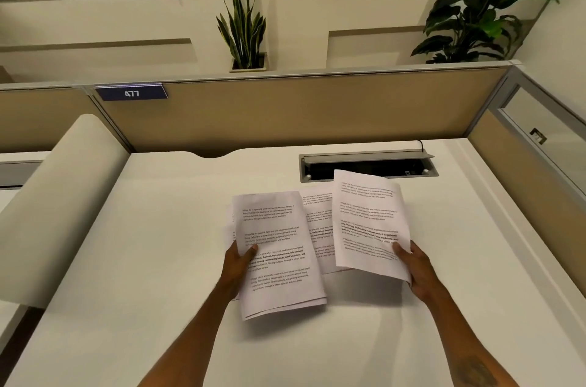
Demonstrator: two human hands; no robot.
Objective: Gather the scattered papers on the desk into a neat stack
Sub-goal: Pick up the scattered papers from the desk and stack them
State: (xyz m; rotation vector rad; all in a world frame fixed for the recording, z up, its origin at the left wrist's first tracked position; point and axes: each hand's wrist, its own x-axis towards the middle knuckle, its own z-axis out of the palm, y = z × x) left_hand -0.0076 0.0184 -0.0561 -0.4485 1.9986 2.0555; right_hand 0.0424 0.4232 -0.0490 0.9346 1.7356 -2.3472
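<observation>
My left hand (238, 263) grips a small bundle of printed sheets (279, 272) by its left edge, thumb on top, lifted off the white desk (142, 244). My right hand (415, 269) holds a single printed sheet (369, 221) at its lower right corner, tilted up above the desk. Between them another printed page (318, 228) lies flat on the desk, partly covered by both held papers. A further sheet edge shows behind the left bundle.
An open cable tray (367, 164) is set into the desk just behind the papers. Tan partition panels (285, 114) wall the desk at the back and right. A rounded cream divider (63, 202) rises on the left. Plants stand behind the partition.
</observation>
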